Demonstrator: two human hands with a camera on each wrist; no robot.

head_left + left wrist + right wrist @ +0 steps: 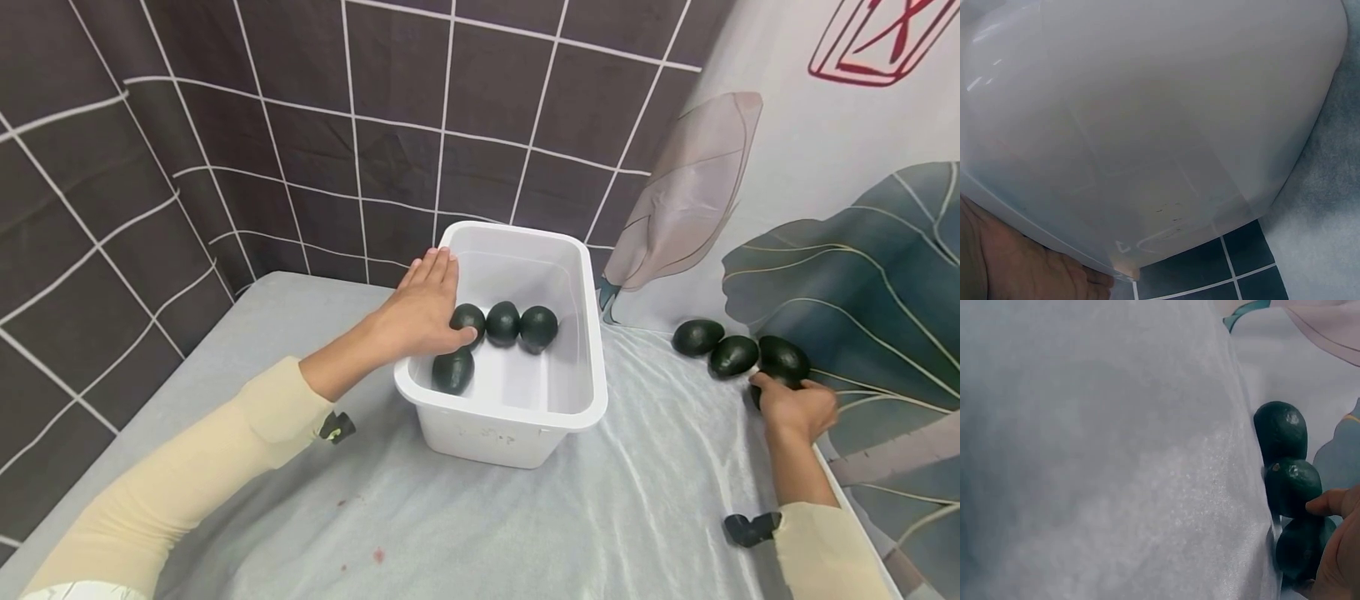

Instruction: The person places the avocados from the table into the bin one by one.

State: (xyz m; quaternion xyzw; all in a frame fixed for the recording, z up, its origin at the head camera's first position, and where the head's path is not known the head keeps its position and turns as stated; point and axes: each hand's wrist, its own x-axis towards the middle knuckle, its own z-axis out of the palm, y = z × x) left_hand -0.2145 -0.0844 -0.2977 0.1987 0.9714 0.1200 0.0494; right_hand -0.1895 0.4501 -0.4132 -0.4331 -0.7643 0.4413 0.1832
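Several dark green avocados (503, 323) lie in a white plastic tub (498, 437). My left hand (423, 312) rests on the tub's left rim, fingers straight and thumb over the inside, partly covering one avocado. The left wrist view shows the outer wall of the tub (1160, 125) with the palm (1029, 269) along its edge. Off to the right, my right hand (798, 408) grips an avocado (1304, 547) in a small group at the table's edge. Two other avocados, a far one (697, 337) and a nearer one (733, 357), lie beside it.
A pale grey cloth (487, 533) covers the table. Behind stands a dark curtain (397, 75) with a white grid. A white curtain with printed leaves (847, 267) hangs along the right side, close to the avocados there.
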